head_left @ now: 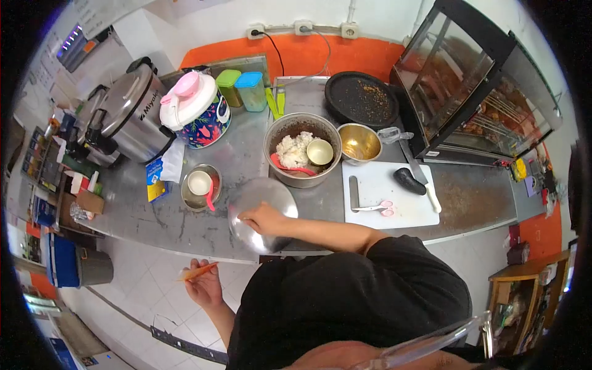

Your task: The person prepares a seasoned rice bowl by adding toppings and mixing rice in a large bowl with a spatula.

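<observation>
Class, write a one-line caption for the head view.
Right hand on a round metal lid, left hand holding something orange, near a pot of white food.

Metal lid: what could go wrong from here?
The metal lid under the right hand sits close to the counter's front edge; a careless pull might tip it off.

The orange item in the left hand is out past that edge, so if dropped it would probably hit the floor.

The knife lies loose, handle towards the person; a sleeve could knock it.

3 sockets (349, 31) | 2 cream bowls (199, 183) | 1 board (364, 179) | 1 knife (419, 172)
</observation>
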{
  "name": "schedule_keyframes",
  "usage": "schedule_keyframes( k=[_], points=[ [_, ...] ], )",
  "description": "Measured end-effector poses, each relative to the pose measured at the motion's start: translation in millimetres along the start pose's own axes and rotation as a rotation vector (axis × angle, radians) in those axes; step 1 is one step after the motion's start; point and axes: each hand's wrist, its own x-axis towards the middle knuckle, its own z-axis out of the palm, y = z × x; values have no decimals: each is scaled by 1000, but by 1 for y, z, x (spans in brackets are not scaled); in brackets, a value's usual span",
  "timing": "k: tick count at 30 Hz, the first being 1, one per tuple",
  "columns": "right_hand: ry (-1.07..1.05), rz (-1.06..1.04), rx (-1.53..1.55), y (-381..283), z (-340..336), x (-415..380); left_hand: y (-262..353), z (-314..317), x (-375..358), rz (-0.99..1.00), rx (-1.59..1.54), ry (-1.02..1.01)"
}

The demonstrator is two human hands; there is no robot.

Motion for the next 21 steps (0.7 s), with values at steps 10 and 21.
schedule_keyframes(
  k=[10,21],
  points=[
    [-49,69,152,15,53,11,20,-41,-8,-121,-18,86],
    [218,425,-646,16,-79,-38,-5,-51,30,-266,-9,98]
  ],
)
